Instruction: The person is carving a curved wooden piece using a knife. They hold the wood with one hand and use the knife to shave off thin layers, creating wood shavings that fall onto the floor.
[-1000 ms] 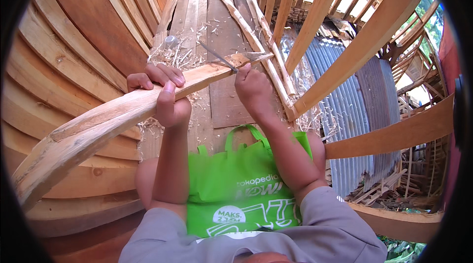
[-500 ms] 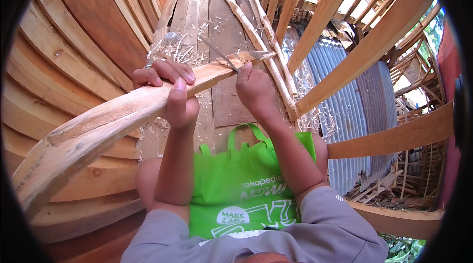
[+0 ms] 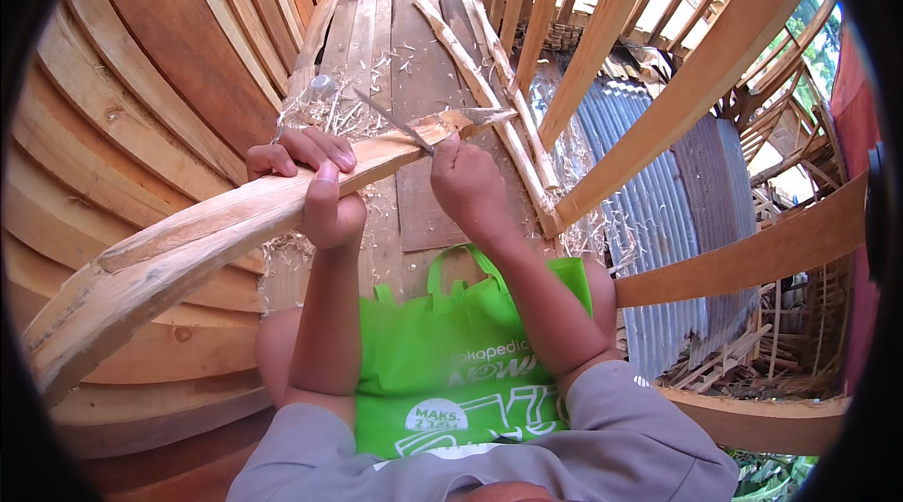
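Head view: left hand [image 3: 331, 210] clamped on the beam [image 3: 216, 224]; near its pointed end, right hand [image 3: 466, 184], fingers clenched on a likely knife [image 3: 395, 121].

The timber [image 3: 207, 220] I hold is bare matt wood, rough at its cut tip; my blade [image 3: 395, 122] looks like dull metal. My bag [image 3: 400, 342] is matt cloth, the corrugated sheet [image 3: 649, 220] weathered metal.

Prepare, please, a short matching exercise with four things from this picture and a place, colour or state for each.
1. Left hand
2. Right hand
3. Bag
4. Corrugated sheets

A. Bright green with white print
B. Holding the thin-bladed tool
C. Greyish, in the picture's right half
D. Gripping the long wooden piece

Pairs: 1-D, 2-B, 3-A, 4-C
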Motion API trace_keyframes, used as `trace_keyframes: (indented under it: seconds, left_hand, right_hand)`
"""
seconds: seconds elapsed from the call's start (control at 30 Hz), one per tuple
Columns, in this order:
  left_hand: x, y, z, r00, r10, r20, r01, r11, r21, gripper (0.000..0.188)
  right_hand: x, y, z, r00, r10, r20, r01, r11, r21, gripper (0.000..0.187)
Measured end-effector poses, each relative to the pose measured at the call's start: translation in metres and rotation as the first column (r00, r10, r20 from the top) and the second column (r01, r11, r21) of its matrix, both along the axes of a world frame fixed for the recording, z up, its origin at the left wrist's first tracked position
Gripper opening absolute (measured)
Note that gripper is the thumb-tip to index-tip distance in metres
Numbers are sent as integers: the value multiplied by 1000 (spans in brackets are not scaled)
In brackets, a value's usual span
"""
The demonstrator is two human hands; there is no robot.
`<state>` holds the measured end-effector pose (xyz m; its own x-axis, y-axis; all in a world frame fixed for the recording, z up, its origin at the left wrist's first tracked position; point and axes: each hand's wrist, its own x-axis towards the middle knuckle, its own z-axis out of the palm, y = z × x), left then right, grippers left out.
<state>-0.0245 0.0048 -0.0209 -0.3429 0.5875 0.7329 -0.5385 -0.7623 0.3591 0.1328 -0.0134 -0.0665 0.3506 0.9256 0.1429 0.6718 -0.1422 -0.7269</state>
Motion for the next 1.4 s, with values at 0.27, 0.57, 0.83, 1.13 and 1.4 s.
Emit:
trace_keyframes:
  seconds: [0.27, 0.57, 0.83, 1.13, 1.4]
  left_hand:
    - [8, 3, 1, 1000, 0, -21, 1, 1000, 16, 32]
    - [13, 2, 0, 997, 23, -73, -22, 1000, 9, 30]
    - [2, 0, 0, 1000, 9, -12, -9, 1000, 10, 33]
    - [10, 2, 2, 999, 44, -22, -44, 999, -9, 32]
    - [6, 3, 1, 1000, 14, 3, -14, 1000, 4, 34]
  right_hand:
    - [40, 26, -41, 980, -192, -51, 188, 980, -69, 59]
    - [39, 18, -36, 988, -150, 22, 151, 988, -31, 61]
    - [22, -10, -3, 995, -83, -63, 77, 992, -99, 60]
    - [27, 18, -29, 972, -234, 31, 236, 970, -60, 61]
    - [21, 2, 4, 994, -91, 63, 99, 985, -144, 61]
